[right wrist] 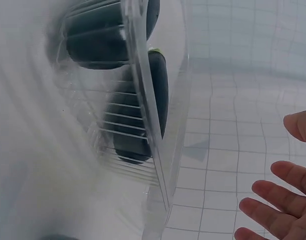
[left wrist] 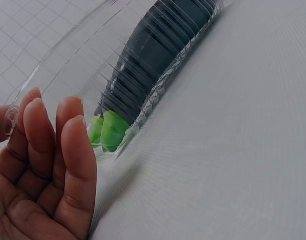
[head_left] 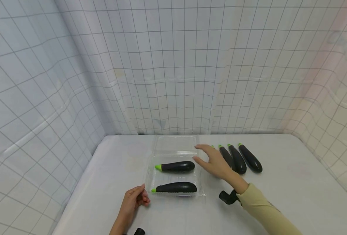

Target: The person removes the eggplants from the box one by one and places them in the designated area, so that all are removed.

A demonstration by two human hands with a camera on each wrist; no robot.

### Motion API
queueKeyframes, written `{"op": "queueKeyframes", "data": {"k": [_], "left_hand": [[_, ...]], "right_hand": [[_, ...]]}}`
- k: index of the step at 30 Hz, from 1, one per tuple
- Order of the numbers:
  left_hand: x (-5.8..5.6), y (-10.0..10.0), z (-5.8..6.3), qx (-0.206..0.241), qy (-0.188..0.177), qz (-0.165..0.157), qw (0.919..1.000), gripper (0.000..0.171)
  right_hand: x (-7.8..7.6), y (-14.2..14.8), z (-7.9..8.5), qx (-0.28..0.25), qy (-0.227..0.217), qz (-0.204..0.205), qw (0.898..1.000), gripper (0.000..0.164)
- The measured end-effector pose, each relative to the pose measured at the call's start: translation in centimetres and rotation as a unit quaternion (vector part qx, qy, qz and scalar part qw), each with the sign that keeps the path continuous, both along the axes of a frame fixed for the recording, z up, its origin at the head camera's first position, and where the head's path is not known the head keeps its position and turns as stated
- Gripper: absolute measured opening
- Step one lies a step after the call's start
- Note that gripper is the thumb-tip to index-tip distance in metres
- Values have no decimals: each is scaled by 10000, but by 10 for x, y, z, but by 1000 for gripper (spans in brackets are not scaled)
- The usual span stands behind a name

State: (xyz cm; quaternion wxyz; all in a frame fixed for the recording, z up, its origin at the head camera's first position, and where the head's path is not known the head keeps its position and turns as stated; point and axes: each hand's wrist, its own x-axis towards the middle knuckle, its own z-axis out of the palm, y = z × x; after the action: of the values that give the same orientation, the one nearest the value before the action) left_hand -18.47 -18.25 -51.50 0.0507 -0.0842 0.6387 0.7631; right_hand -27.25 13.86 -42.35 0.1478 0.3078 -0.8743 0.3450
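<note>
A clear plastic clamshell container (head_left: 173,176) lies with its lid (head_left: 175,143) folded back behind it. Inside are two dark eggplants with green stem ends, one across the middle (head_left: 177,166) and the other along the front wall (head_left: 176,187). My left hand (head_left: 135,197) pinches the container's front left corner; the left wrist view shows the rim between thumb and forefinger, close to a green stem (left wrist: 113,131). My right hand (head_left: 216,163) hovers by the container's right side, fingers spread and nothing in them. The right wrist view has those fingers (right wrist: 285,197) apart from the container wall (right wrist: 143,95).
Several more eggplants (head_left: 249,158) lie side by side on the white table (head_left: 282,195), to the right of the container, the leftmost partly hidden behind my right hand. A white curtain with a grid pattern (head_left: 173,65) surrounds the table at the back and both sides.
</note>
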Motion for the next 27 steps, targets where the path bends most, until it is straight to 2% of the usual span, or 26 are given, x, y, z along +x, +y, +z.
{"op": "queueKeyframes", "data": {"k": [6, 15, 27], "left_hand": [[0, 0, 0, 5, -4, -16, 10000, 36], [0, 0, 0, 38, 21, -39, 10000, 35], [1, -1, 1, 34, 47, -93, 9999, 35]], "right_hand": [[-2, -11, 3, 343, -357, 227, 9985, 50], [-2, -24, 8, 790, -463, 540, 9943, 51], [-9, -42, 12, 1744, -728, 566, 9803, 50]]}}
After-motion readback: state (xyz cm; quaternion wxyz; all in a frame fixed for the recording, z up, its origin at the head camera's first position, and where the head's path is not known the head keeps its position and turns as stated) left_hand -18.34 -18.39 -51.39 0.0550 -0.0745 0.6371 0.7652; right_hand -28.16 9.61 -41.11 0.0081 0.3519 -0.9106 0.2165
